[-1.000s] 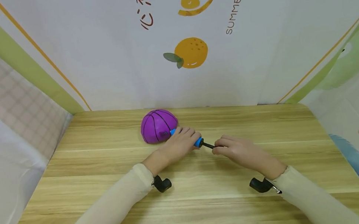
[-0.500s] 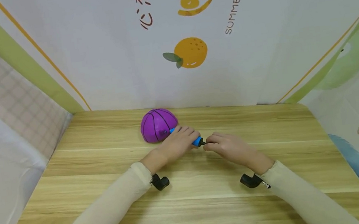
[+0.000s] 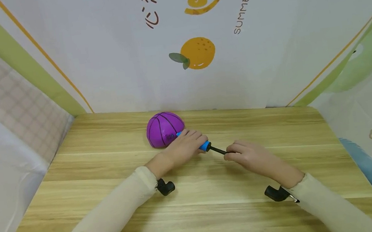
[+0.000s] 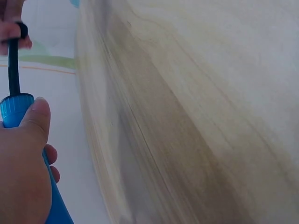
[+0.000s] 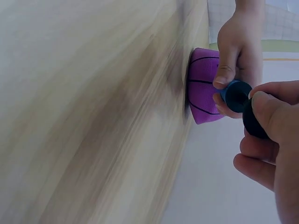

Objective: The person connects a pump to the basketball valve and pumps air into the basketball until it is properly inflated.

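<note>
My left hand [image 3: 184, 147] grips the blue pump [image 3: 205, 146] against the purple ball [image 3: 164, 128] on the worktop [image 3: 217, 201]. My right hand [image 3: 251, 156], beside it, pinches the black plunger handle [image 5: 252, 119], rod [image 3: 218, 150] drawn out.

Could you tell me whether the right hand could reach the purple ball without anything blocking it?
Probably not directly: the left hand and the blue pump barrel it grips lie between the right hand and the squashed purple ball.

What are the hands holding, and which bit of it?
A small pump. The left hand grips its blue barrel, whose far end reaches the purple ball. The right hand pinches the black handle knob at the end of the thin rod.
</note>
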`<state>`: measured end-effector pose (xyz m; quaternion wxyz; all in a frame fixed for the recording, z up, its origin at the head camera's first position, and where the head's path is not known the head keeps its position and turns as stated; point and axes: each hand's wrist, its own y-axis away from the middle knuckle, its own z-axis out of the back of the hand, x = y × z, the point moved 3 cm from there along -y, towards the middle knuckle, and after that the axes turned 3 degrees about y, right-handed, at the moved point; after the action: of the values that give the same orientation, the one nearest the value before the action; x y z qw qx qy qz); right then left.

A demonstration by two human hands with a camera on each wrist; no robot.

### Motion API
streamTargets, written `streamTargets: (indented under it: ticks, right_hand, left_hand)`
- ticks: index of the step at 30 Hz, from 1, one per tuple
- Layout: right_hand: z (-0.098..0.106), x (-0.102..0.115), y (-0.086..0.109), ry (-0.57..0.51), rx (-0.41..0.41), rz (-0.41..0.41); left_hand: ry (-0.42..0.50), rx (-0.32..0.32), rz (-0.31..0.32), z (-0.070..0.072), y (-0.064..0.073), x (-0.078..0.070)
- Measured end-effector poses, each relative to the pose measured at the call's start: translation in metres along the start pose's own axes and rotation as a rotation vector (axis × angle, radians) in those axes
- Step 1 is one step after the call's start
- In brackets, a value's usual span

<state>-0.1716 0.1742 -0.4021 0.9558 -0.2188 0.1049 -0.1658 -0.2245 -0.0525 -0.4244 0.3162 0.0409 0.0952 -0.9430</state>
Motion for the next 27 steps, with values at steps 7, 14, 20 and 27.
streamTargets:
  ticks: [7,14,20,27]
  right_hand:
    - [0.017,0.006,0.015,-0.003,-0.023,0.010]
    - [0.028,0.009,0.030,0.002,-0.025,-0.014]
    - [0.030,0.011,0.030,-0.006,-0.040,-0.014]
    - [0.019,0.007,0.013,-0.012,-0.003,-0.033]
  left_hand:
    - [0.016,-0.013,-0.002,0.001,0.001,0.002]
    - [0.026,-0.025,-0.006,0.002,0.001,0.002]
    - [0.024,-0.007,0.019,0.003,-0.002,-0.002]
    - [-0.016,0.000,0.026,0.004,-0.003,-0.005]
